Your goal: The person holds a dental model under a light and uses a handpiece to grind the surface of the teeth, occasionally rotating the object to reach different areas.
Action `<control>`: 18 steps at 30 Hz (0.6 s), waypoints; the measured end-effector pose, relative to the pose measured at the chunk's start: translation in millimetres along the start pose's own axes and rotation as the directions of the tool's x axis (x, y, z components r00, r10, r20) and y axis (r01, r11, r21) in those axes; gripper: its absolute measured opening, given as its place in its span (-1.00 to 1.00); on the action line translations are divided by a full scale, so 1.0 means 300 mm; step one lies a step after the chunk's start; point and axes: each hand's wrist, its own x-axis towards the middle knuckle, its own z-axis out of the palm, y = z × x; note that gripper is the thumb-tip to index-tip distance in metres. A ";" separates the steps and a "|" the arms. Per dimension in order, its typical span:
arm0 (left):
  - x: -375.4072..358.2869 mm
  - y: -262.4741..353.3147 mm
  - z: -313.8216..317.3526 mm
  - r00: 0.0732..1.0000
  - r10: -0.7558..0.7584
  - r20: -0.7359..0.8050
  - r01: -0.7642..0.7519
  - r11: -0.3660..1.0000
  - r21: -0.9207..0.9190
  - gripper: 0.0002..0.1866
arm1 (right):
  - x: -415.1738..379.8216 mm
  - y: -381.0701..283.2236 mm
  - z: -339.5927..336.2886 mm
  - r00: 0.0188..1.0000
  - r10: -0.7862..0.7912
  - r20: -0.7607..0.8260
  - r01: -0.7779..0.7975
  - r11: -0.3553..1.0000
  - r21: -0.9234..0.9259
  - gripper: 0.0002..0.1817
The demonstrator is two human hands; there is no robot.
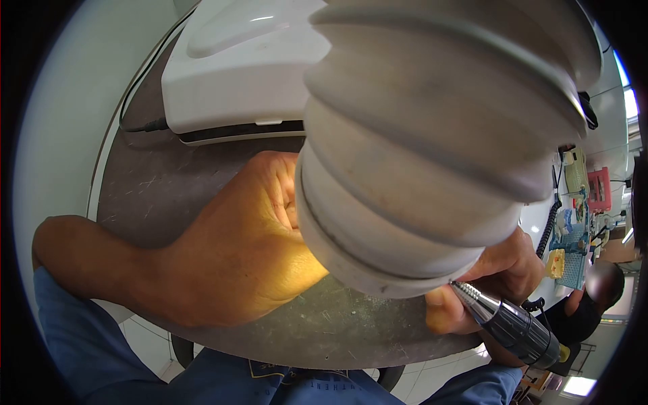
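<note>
A ribbed pale hose (432, 135) with a round rim hangs in front of both hands and hides what lies behind it. My left hand (270, 229) comes in from the left, its fingers curled and partly covered by the hose; anything they hold is hidden. On the right, my right hand (499, 277) has its fingers closed around a black and silver rotary handpiece (506, 320), whose tip disappears behind the hose rim. Yellow light falls on my left hand beside the rim.
A white machine (236, 81) with a black cable stands at the back left of the grey table (162, 175). At far right are a blue basket (574, 270), a pink frame (599, 189), a coiled cord (548, 226) and a seated person in black (574, 324).
</note>
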 end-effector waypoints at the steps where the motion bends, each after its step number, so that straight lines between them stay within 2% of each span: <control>1: 0.008 -0.004 0.004 0.999 0.044 0.006 -0.044 0.998 -0.043 -0.74 | 0.010 0.006 0.008 1.000 0.001 -0.001 -0.001 1.000 0.000 -0.61; 2: 0.007 0.001 0.001 0.999 0.043 0.009 -0.043 0.998 -0.043 -0.74 | 0.027 0.018 0.023 0.992 -0.096 -0.080 0.097 0.995 0.009 -0.67; 3: 0.000 0.013 -0.010 0.999 0.020 0.025 -0.021 0.999 0.038 -0.74 | 0.038 0.025 0.031 0.969 -0.191 -0.157 0.195 0.981 0.012 -0.69; 7: -0.021 0.087 -0.038 0.994 -0.083 0.066 0.055 0.934 0.353 -0.77 | 0.039 0.024 0.031 0.965 -0.201 -0.171 0.205 0.979 0.006 -0.69; 8: -0.018 0.061 -0.010 0.994 -0.082 0.066 0.054 0.934 0.352 -0.77 | 0.036 0.022 0.029 0.969 -0.183 -0.163 0.187 0.982 0.009 -0.69; 9: -0.011 0.016 0.043 0.996 0.077 -0.046 -0.060 0.952 0.299 -0.77 | 0.032 0.020 0.027 0.974 -0.167 -0.155 0.171 0.985 0.013 -0.69; 10: -0.003 0.000 0.075 0.960 0.226 -0.164 -0.180 0.949 0.258 -0.78 | 0.023 0.009 0.017 0.974 -0.168 -0.154 0.172 0.985 0.014 -0.69; 11: -0.004 0.010 0.052 0.960 0.226 -0.165 -0.179 0.949 0.258 -0.78 | 0.009 -0.011 0.002 0.996 -0.048 -0.071 0.050 0.999 0.022 -0.70; 12: -0.003 0.031 0.011 0.994 0.062 -0.089 -0.046 0.984 0.172 -0.78 | 0.001 -0.021 -0.006 0.997 0.074 0.012 -0.074 0.997 0.020 -0.68; 13: -0.002 0.044 -0.013 0.995 -0.099 0.001 0.098 0.991 0.096 -0.78 | 0.004 -0.020 -0.005 0.997 0.077 0.013 -0.078 0.997 0.020 -0.68; 14: 0.001 0.028 -0.018 0.995 -0.100 0.001 0.100 0.990 0.095 -0.78 | 0.008 -0.018 -0.005 0.998 0.059 0.016 -0.060 0.998 0.019 -0.68; 16: 0.015 -0.007 -0.023 0.994 0.075 0.076 -0.076 0.997 0.011 -0.79 | 0.008 -0.015 -0.004 0.999 0.042 0.019 -0.042 0.999 0.019 -0.68; 18: 0.005 -0.001 -0.023 0.997 0.041 0.060 -0.043 0.998 0.039 -0.78 | 0.004 -0.008 -0.001 1.000 0.029 0.007 -0.029 0.999 0.020 -0.67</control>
